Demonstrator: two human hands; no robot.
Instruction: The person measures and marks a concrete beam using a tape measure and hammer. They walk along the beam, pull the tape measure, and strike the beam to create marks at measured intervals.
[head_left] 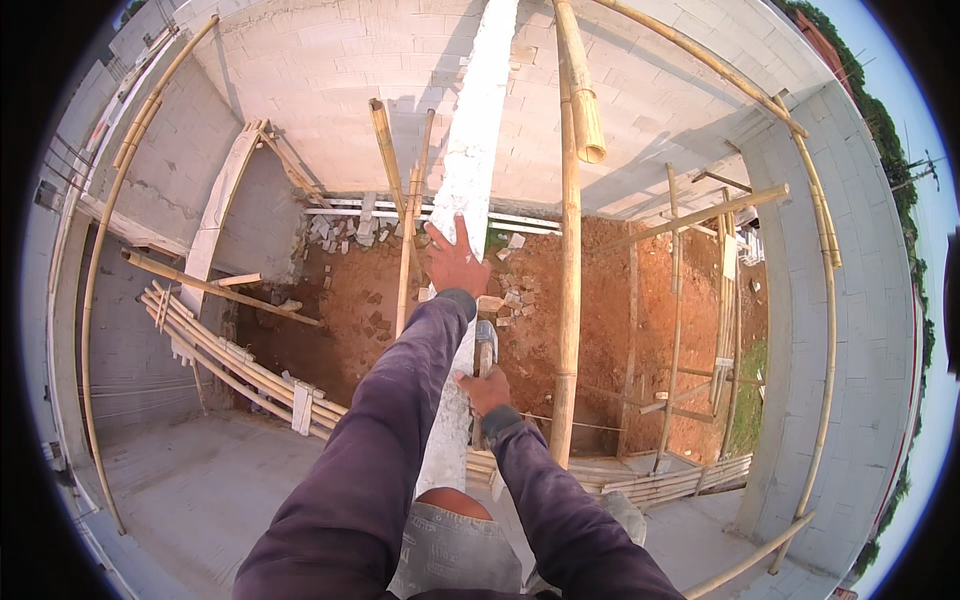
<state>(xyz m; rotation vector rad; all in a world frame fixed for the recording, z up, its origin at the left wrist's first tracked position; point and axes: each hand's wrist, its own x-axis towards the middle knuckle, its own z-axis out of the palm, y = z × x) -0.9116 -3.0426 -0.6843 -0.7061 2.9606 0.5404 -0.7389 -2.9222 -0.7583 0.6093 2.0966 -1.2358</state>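
Note:
A narrow white-topped beam or wall (478, 140) runs from the far edge toward me, rough with pale mortar-like crust. My left hand (457, 262) rests on its top with the fingers spread, holding nothing. Nearer to me, my right hand (487, 390) is wrapped round the wooden handle of a hammer-like tool (486, 335). Its grey metal head points away from me, beside the beam's right edge; the exact kind is hard to make out. My bent knee shows at the near end of the beam.
Bamboo poles (567, 250) stand upright close on the right, and more poles (245, 365) lie bundled lower left. Far below is reddish soil (560, 300) with broken blocks (515, 300). Block walls (850, 300) enclose the drop. A plank (222, 200) leans at left.

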